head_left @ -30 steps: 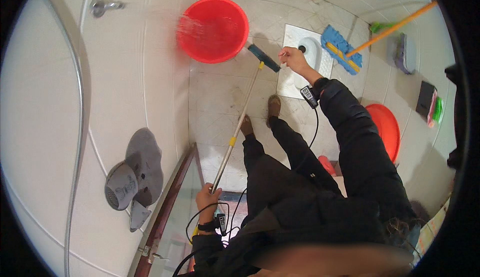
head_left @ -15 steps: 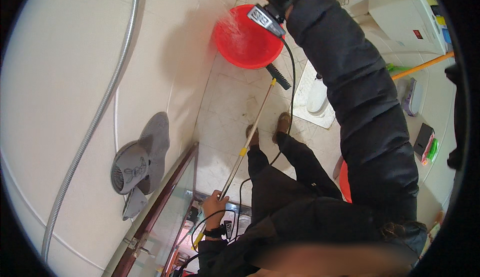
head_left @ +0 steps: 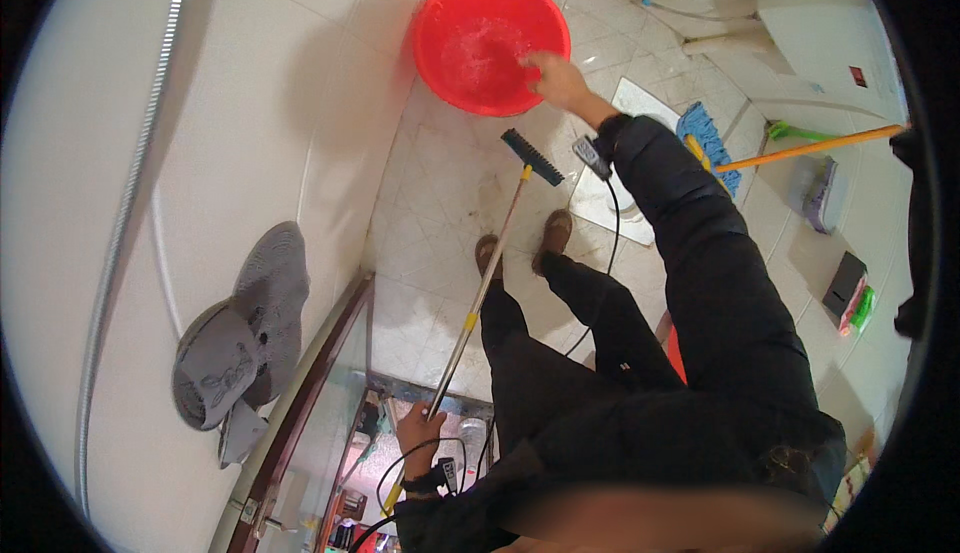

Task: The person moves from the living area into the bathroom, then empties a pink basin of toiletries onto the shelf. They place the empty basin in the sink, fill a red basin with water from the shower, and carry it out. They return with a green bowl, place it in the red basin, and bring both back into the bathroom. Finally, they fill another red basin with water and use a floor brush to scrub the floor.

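My left hand (head_left: pixel 420 427) is closed around the metal pole of a long-handled floor brush (head_left: pixel 478 308), low in the view. The dark bristled head of the brush rests on the tiles near my feet. My right hand (head_left: pixel 560 80) reaches over the right rim of a red plastic basin (head_left: pixel 425 63). Its fingers look parted and slightly blurred; whether they touch the rim I cannot tell. Water with some froth lies in the basin.
A squat toilet (head_left: pixel 600 193) is set in the floor beside my right sleeve. Behind it stands a blue mop (head_left: pixel 712 133) with an orange handle. Grey slippers (head_left: pixel 275 303) hang on the left wall near a metal shower hose (head_left: pixel 140 143). A glass door (head_left: pixel 320 403) stands lower left.
My right hand has come down from the tap area at the top to the basin's right rim. The falling water stream is gone from view. My left hand still holds the brush.
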The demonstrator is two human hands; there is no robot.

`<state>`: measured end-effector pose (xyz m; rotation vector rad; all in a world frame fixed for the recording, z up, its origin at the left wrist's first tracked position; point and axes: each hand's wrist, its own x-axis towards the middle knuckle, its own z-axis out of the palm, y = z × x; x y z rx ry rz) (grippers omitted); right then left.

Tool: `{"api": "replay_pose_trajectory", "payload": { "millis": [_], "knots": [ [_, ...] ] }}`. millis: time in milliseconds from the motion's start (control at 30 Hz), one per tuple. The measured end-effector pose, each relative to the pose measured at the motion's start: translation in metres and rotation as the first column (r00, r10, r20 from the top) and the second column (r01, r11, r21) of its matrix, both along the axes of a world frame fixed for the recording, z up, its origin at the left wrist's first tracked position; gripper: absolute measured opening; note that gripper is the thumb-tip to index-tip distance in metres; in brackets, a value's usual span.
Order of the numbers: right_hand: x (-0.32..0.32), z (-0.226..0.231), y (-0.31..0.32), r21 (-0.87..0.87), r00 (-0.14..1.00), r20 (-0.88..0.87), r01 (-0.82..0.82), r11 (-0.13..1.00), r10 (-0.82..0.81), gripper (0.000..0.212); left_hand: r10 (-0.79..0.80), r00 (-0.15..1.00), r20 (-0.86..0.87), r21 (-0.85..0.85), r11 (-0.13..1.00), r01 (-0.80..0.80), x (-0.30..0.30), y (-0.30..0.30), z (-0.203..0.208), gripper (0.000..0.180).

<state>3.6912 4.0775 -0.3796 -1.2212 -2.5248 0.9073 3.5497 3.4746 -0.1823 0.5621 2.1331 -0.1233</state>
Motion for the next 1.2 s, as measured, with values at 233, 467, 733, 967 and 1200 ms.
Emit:
{"api": "replay_pose_trajectory", "payload": {
  "millis": [233,467,733,967,1200],
  "knots": [
    [0.022,-0.181,-0.025,0.288,0.872,0.470,-0.297,0.910,0.136,0.017,0.080,0.989,-0.121,-0.075,0.993,-0.090,0.003,-0.018,0.000,0.028],
    [0.036,-0.204,-0.018,0.225,0.817,0.495,-0.448,0.865,0.295,0.016,0.227,0.964,-0.137,0.011,0.974,-0.227,-0.011,-0.030,-0.006,0.029],
    [0.119,-0.140,-0.056,0.170,0.810,0.433,-0.504,0.847,0.395,0.018,0.196,0.971,-0.133,0.071,0.980,-0.188,-0.037,-0.016,-0.032,0.022],
    [0.229,-0.071,-0.171,0.052,0.838,0.443,-0.380,0.923,0.320,0.022,-0.041,0.997,-0.064,0.102,0.994,0.047,-0.087,0.018,-0.043,0.030],
    [0.363,-0.024,-0.306,-0.216,0.816,0.503,-0.201,0.955,0.286,0.018,-0.116,0.974,0.194,0.072,0.992,0.104,-0.070,0.087,-0.060,0.029]
  ]
}}
